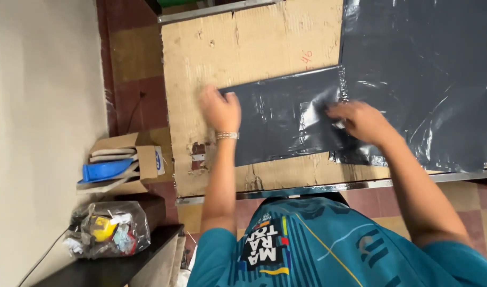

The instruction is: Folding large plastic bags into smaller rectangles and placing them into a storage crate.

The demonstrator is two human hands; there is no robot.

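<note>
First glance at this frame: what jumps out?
Two bare hands press a dark grey plastic sheet flat on a cardboard-covered table: the left hand at the sheet's left edge, the right hand where it meets a larger dark grey plastic sheet. At lower left, a clear plastic bag of scraps sits on a dark shelf.

The single head-worn camera looks steeply down, from close above, onto the flat brown cardboard-covered table just ahead of the wearer's chest.
</note>
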